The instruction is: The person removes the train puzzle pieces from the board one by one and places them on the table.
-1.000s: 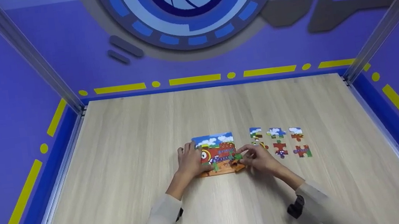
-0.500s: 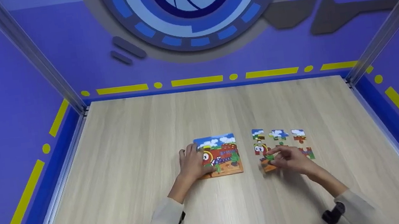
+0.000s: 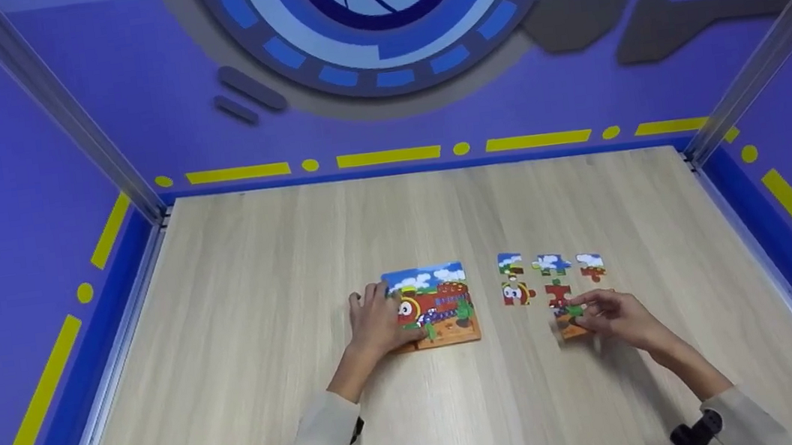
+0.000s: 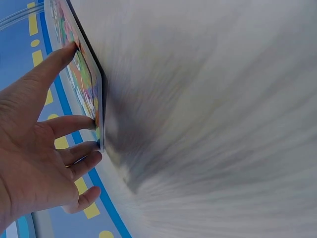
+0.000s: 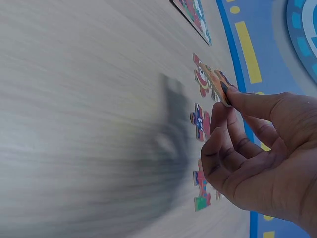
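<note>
A square puzzle board (image 3: pixel 444 306) with a red train picture lies on the table. My left hand (image 3: pixel 374 323) rests on its left side, thumb on the picture; in the left wrist view, the fingers touch the board's edge, loosely extended. My right hand (image 3: pixel 623 319) pinches an orange-and-green jigsaw piece (image 5: pixel 216 83) between thumb and fingers, raised above the table. Just beyond it lies a red middle piece (image 3: pixel 557 291). A train-face piece (image 3: pixel 514 293) sits to its left. The red-and-green piece (image 5: pixel 201 193) is mostly covered by my right hand in the head view.
Three sky pieces form the far row: a left one (image 3: pixel 510 263), a middle one (image 3: pixel 551 264) and a right one (image 3: pixel 590 265). The wooden table (image 3: pixel 258 269) is bounded by blue-purple walls (image 3: pixel 385 133) at the back and sides.
My right hand has carried the orange-and-green jigsaw piece rightward from the board's lower right corner, past the train-face piece to below the red middle piece. My left hand has stayed on the board.
</note>
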Demonstrator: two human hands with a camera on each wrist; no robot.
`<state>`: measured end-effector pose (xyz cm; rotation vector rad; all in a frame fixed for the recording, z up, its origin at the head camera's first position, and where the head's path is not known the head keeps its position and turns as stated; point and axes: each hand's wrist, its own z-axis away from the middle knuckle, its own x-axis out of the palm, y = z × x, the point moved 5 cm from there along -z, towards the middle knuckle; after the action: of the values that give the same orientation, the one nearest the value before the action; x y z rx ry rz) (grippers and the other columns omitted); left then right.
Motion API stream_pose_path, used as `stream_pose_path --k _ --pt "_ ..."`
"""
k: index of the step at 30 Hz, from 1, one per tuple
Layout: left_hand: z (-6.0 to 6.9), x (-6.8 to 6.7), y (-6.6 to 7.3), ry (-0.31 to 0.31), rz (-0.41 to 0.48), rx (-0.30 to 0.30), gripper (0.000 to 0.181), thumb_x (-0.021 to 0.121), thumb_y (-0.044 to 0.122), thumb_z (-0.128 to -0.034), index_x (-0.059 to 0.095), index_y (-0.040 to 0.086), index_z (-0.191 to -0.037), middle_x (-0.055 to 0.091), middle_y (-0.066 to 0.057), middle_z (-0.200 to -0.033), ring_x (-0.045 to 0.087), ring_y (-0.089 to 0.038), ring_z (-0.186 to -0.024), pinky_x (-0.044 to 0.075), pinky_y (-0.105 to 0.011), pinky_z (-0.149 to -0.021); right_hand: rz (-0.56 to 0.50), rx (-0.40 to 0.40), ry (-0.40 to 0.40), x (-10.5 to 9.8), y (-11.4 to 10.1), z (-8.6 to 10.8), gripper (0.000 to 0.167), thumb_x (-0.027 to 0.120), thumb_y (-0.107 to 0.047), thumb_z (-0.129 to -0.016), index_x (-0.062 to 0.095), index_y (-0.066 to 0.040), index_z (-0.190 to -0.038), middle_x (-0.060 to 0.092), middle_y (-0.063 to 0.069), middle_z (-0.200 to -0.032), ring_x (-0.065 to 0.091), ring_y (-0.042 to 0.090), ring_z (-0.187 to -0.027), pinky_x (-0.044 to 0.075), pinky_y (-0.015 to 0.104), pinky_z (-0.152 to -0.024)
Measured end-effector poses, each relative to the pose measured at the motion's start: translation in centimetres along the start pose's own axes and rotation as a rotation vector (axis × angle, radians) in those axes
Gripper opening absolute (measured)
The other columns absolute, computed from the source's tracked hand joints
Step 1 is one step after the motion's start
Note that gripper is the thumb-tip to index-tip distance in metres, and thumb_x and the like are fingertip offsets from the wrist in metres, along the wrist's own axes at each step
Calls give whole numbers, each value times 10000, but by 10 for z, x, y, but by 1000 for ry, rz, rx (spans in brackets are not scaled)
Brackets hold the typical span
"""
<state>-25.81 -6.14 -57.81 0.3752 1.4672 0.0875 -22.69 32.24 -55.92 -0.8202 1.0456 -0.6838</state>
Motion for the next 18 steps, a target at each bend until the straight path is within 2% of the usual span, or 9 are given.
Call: stream_pose_path --k 2,10,18 --pt "0 -1 0 -1 15 0 846 825 618 -749 660 34 -1338 537 -164 -1457 451 -338 -1351 300 -618 -1141 9 18 28 -4 3 1 390 695 -160 -971 618 36 -1299 687 133 -1090 615 35 -864 535 256 -730" --pt "0 -1 1 29 8 17 832 838 620 -733 679 46 -1314 548 -167 -1435 460 -346 -1339 312 -619 -1125 4 45 56 -12 10 8 403 703 -168 -967 618 39 -1302 654 91 -1056 598 45 -865 485 227 -732" --pt "-1 0 1 24 0 4 815 845 616 -728 690 39 -1282 542 -168 -1434 450 -356 -1349 300 -618 -1135 -13 70 65 -26 19 14 444 686 -195 -983 585 32 -1351 701 126 -1144 625 39 -882 526 261 -721"
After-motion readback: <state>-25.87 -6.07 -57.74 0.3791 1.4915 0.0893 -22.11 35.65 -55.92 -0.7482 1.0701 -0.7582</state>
